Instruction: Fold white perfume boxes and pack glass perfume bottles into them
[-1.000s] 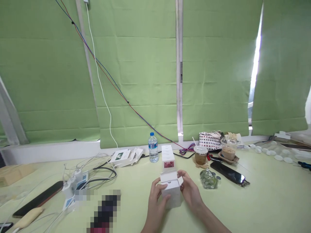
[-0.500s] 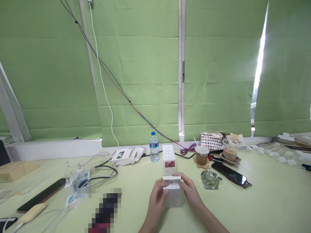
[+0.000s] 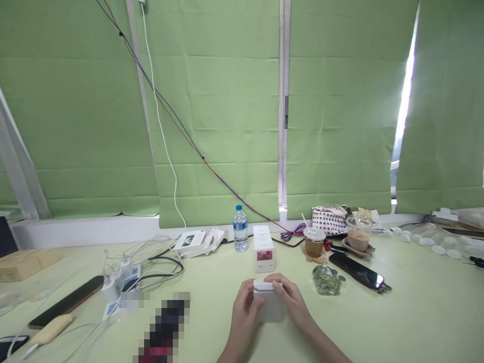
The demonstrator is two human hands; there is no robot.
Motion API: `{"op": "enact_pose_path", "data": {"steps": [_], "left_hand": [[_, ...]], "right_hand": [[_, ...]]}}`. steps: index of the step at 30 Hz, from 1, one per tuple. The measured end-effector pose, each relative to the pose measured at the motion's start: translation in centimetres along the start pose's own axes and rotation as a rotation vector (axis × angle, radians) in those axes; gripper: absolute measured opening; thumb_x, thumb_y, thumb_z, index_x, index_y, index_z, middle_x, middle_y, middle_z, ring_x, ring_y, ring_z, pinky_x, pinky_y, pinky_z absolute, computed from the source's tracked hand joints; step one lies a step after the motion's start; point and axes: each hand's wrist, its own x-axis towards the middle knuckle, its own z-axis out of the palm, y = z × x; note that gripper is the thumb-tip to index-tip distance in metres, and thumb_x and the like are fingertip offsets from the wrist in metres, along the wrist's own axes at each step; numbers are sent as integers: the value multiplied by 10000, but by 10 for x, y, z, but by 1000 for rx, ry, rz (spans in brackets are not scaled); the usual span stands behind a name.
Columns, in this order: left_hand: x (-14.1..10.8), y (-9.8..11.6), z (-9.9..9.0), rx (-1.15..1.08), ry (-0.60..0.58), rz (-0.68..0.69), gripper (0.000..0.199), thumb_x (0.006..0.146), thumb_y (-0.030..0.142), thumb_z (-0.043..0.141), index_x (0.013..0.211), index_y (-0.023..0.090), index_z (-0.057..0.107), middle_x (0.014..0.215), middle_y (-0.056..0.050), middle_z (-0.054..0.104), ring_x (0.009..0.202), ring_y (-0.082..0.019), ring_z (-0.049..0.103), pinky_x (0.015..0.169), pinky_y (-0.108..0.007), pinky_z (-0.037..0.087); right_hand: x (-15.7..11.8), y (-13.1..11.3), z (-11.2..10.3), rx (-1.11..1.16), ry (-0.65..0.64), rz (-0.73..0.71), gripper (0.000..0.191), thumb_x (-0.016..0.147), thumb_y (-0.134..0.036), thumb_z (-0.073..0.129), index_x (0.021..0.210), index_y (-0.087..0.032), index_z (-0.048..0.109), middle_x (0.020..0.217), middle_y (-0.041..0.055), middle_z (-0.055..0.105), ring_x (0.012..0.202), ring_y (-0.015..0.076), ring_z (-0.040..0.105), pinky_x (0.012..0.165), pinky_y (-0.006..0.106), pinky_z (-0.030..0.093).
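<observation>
A small white box (image 3: 271, 305) stands upright on the pale green table in front of me. My left hand (image 3: 245, 306) grips its left side, fingers behind and thumb on the near face. At the top right edge, my right hand (image 3: 291, 297) has its thumb and fingers closed on the box by the lid flap (image 3: 263, 285). The flap lies nearly level across the top. Just beyond stands a row of similar white boxes (image 3: 263, 247), the nearest with a dark red picture on its front. The inside of the held box is hidden.
A water bottle (image 3: 240, 231) stands behind on the left. Rightward are a glass jar (image 3: 325, 280), an iced drink cup (image 3: 314, 244) and a black phone (image 3: 359, 272). Chargers on a power strip (image 3: 130, 275) and tangled cables lie to the left, near flat white packets (image 3: 198, 242).
The raised lid flap of the box has come down over its top. My right hand's thumb and fingers have shifted slightly inward and lower along the top edge.
</observation>
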Motion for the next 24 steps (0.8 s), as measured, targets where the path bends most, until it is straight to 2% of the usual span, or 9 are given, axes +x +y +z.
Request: {"op": "enact_pose_path", "data": {"steps": [5, 10, 13, 18, 24], "left_hand": [[-3, -1, 1, -18, 38, -50, 278, 787, 347, 661, 1019, 204, 609, 984, -62, 682, 941, -245, 630, 825, -327, 500], [-3, -5, 0, -56, 138, -93, 293, 720, 304, 728, 944, 215, 561, 985, -52, 684, 971, -245, 640, 852, -356, 510], [-3, -6, 0, -49, 136, -98, 285, 727, 289, 722, 943, 220, 549, 998, -51, 673, 994, -241, 629, 870, -362, 505], [-4, -3, 1, -25, 129, -23, 185, 771, 302, 671, 910, 227, 576, 1149, -59, 572, 1019, -235, 597, 858, -344, 503], [-4, -1, 2, 17, 163, 0, 146, 781, 322, 653, 809, 219, 552, 1132, -43, 476, 976, -215, 581, 822, -329, 515]], "right_hand": [[0, 2, -1, 6, 4, -29, 295, 887, -467, 524, 939, -248, 714, 987, 63, 670, 976, 249, 592, 855, 339, 435], [1, 2, -4, 22, -9, -33, 298, 877, -474, 533, 932, -256, 729, 993, 71, 664, 989, 258, 588, 862, 352, 431], [2, 0, -5, 25, -27, -22, 311, 872, -490, 530, 922, -255, 728, 995, 69, 660, 985, 263, 586, 860, 358, 426], [1, -1, -5, 46, -30, 9, 299, 881, -476, 521, 922, -258, 722, 1004, 58, 654, 1002, 261, 575, 876, 352, 408], [2, 1, -6, 52, -43, -1, 302, 864, -477, 540, 911, -252, 736, 1010, 62, 641, 1033, 262, 561, 909, 352, 397]]}}
